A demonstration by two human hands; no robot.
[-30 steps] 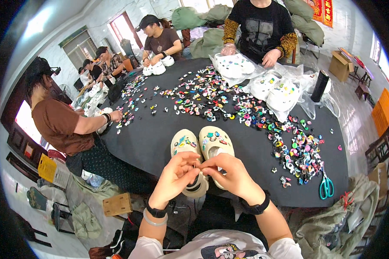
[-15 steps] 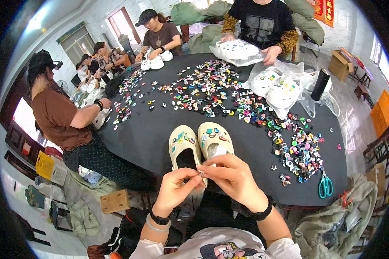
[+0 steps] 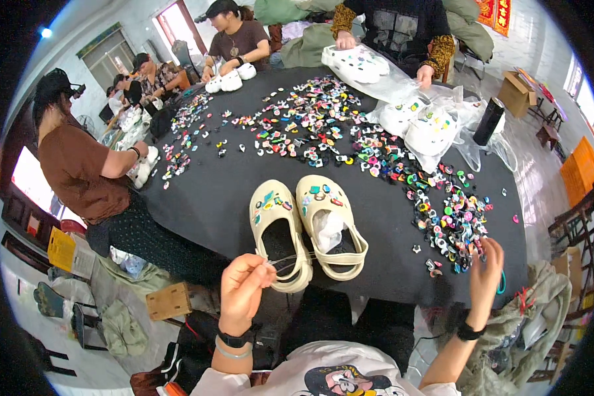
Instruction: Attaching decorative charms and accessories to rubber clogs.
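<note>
A pair of cream clogs (image 3: 306,204), with colourful charms on their toes, stands at the table's near edge. White stuffing (image 3: 330,230) fills part of the right clog. My left hand (image 3: 244,287) pinches the end of a thin clear tie (image 3: 282,259) that runs to the clogs' heels. Reaching out at the right, my right hand (image 3: 485,270) is over the scissors, its fingers curved and the thumb apart. Only part of the scissors' teal handle (image 3: 502,282) shows beside it; the hand hides the rest. Loose charms (image 3: 461,224) lie just beyond that hand.
Many loose charms (image 3: 303,125) cover the black table (image 3: 204,204). Bagged white clogs (image 3: 429,132) and a black cylinder (image 3: 488,121) sit at the far right. Opposite me a person (image 3: 402,39) handles a bagged clog; another person (image 3: 79,158) works at the left.
My right hand has left the clogs and swung right to the scissors. My left hand has drawn slightly left with the tie. The person opposite has lifted the bagged clog's near end.
</note>
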